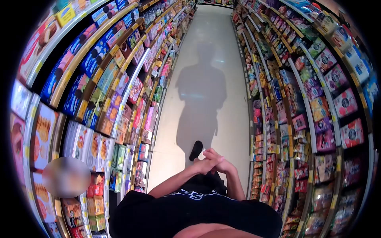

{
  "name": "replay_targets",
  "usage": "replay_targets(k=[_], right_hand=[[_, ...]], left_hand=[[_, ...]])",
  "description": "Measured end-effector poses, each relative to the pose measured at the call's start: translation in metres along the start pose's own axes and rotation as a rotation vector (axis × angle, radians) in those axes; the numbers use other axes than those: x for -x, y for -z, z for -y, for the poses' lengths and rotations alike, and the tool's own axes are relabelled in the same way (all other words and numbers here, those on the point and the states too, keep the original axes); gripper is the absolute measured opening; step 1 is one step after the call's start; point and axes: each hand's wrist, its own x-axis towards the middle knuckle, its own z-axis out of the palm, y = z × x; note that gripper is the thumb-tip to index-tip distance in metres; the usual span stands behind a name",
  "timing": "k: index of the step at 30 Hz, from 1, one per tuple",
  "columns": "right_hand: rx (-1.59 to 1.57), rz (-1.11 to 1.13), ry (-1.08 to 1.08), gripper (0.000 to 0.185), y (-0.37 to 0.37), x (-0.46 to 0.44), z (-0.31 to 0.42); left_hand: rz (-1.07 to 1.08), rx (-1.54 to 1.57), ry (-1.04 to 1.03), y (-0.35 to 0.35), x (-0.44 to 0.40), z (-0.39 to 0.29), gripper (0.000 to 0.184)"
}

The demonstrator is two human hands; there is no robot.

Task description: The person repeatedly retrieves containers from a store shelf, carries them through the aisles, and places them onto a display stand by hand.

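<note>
Floor [202,91] open between shelves [139,68], hands [209,162] clasped

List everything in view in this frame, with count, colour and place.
Floor: one, pale, middle of the aisle
Shadow: one, grey, person-shaped, on the floor ahead
Left shelves: one bank, several tiers, brown and silver edges
Right shelves: one bank, several tiers, brown and silver edges
Blue packs: many, on the left shelves
Biscuit boxes: several, white and orange, lower left shelves
Other packets: too many to count, mixed colours, both sides
Blurred oval: one, pale, lower left, hiding what is behind it
Shoe: one visible, black, just beyond the hands
Shirt: one, black with white lettering, bottom
Hands: two, bare, left and right clasped together in front of the body
</note>
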Motion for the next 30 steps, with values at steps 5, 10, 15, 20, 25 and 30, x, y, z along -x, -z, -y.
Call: replay_targets(k=[5, 10, 15, 20, 25, 30], right_hand=[[0.078, 0.129, 0.096, 0.041, 0.056, -0.115, 0.125], [0.366, 0.194, 0.483, 0.045, 0.095, -0.189, 0.249], [0.354, 0.212, 0.237, 0.049, 0.128, -0.245, 0.324], [0.190, 0.268, 0.077, 0.053, 0.169, -0.335, 0.367], [0.232, 0.153, 0.075, 0.051, 0.224, -0.431, 0.445], [0.189, 0.023, 0.131, 0.048, 0.283, -0.508, 0.536]], left_hand=[[-0.112, 0.002, -0.028, 0.123, -0.073, -0.090, 0.069], [-0.269, -0.096, -0.174, 0.214, -0.115, -0.195, 0.076], [-0.217, 0.049, -0.214, 0.284, -0.166, -0.232, 0.070], [-0.140, 0.164, -0.254, 0.371, -0.255, -0.224, 0.071], [-0.055, 0.127, -0.241, 0.474, -0.348, -0.265, 0.072], [0.074, -0.030, -0.178, 0.569, -0.431, -0.356, 0.068]])
